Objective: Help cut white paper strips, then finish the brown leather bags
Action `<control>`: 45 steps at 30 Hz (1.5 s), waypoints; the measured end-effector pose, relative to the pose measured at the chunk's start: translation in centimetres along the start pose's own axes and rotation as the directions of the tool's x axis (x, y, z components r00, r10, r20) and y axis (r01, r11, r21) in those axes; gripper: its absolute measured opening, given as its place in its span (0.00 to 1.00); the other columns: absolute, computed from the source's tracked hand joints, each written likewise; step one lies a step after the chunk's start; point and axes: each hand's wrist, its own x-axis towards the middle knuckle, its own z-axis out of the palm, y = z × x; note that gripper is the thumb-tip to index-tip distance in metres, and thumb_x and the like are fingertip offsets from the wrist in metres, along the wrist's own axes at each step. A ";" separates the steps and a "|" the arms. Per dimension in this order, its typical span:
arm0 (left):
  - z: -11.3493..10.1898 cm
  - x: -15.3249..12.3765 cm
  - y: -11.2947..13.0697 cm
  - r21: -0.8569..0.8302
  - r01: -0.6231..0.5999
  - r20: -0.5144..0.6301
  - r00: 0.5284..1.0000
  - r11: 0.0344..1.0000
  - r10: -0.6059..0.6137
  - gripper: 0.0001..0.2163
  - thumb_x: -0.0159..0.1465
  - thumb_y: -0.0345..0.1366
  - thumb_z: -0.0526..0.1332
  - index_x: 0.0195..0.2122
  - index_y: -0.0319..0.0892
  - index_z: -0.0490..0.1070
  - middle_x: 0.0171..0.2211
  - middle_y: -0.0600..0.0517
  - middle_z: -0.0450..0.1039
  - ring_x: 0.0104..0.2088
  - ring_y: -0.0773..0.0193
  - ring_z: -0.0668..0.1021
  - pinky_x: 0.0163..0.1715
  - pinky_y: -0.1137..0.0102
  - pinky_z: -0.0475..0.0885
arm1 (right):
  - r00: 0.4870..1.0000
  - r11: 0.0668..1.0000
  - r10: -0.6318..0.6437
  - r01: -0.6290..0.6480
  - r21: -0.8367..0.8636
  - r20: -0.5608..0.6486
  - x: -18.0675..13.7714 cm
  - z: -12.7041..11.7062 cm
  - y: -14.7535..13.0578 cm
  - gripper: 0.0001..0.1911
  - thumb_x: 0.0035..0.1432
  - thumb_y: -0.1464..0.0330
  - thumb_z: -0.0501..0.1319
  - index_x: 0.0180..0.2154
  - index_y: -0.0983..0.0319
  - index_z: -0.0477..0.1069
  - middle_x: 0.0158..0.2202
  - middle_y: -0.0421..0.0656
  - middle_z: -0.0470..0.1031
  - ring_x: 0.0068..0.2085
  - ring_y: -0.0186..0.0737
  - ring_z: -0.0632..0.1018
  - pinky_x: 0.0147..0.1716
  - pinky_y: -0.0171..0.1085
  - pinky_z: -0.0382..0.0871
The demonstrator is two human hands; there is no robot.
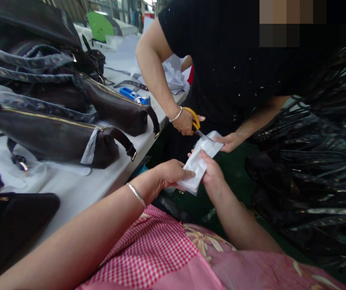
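Observation:
My left hand (169,174) and my right hand (211,171) both grip a small white packet (197,163), holding it out in front of me. My left wrist wears a silver bangle. A person in a black shirt stands opposite. One of their hands works yellow-handled scissors (195,121) whose blades meet the far end of the packet. Their other hand (229,141) steadies that same end.
A white table (79,187) runs along my left, carrying several dark handbags (55,137) with straps and buckles. A blue tool (133,96) and crumpled white paper (173,76) lie farther back. Shiny black plastic (312,161) is heaped on the right.

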 end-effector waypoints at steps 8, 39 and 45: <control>0.5 0.0 -2.3 0.240 -0.090 -0.154 0.980 0.967 0.129 0.07 0.58 0.32 0.63 0.36 0.35 0.75 0.24 0.51 0.73 0.22 0.67 0.73 0.21 0.75 0.67 | 0.997 1.000 -0.008 0.006 0.029 0.080 -1.1 -0.4 0.7 0.12 0.60 0.67 0.61 0.42 0.67 0.76 0.36 0.50 0.82 0.36 0.46 0.83 0.38 0.42 0.77; 1.6 0.6 -3.4 0.427 -0.170 -0.133 0.960 0.888 0.248 0.10 0.59 0.39 0.63 0.36 0.37 0.76 0.26 0.51 0.74 0.25 0.65 0.72 0.25 0.74 0.64 | 0.986 0.986 -0.163 0.164 0.014 -0.046 -1.2 -0.6 -0.6 0.14 0.54 0.63 0.68 0.39 0.67 0.77 0.33 0.48 0.83 0.30 0.45 0.82 0.30 0.39 0.78; 1.8 0.6 -3.6 0.433 -0.197 -0.120 0.955 0.880 0.272 0.10 0.59 0.38 0.61 0.36 0.37 0.77 0.27 0.51 0.74 0.26 0.65 0.73 0.25 0.74 0.64 | 0.985 0.987 -0.150 0.153 0.040 -0.085 -1.5 -0.7 -0.7 0.13 0.56 0.65 0.66 0.40 0.67 0.76 0.33 0.48 0.83 0.30 0.45 0.83 0.31 0.40 0.78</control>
